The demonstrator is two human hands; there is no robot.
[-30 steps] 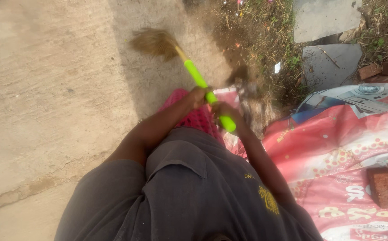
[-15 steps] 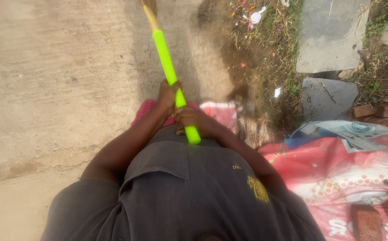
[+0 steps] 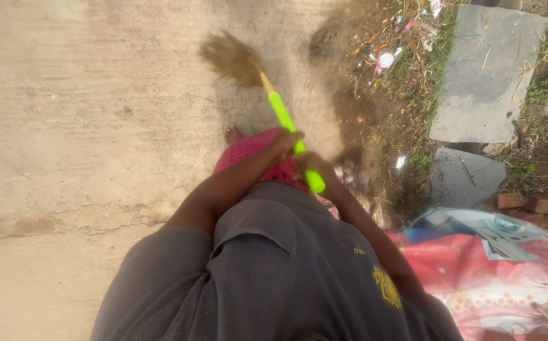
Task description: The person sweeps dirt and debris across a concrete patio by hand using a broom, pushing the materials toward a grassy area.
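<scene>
Gripping the broom point(image 3: 283, 117) with both hands, the person holds its bright green handle slanting up and to the left. Left hand point(image 3: 286, 140) wraps the handle higher up, fingers curled tight around it; right hand point(image 3: 312, 163) clamps just below, near the handle's butt end. The straw head rests against the concrete ground point(image 3: 84, 126). To the right lie littered grass point(image 3: 400, 76), grey stone slabs point(image 3: 485, 69) and a red printed sheet point(image 3: 507, 278).
</scene>
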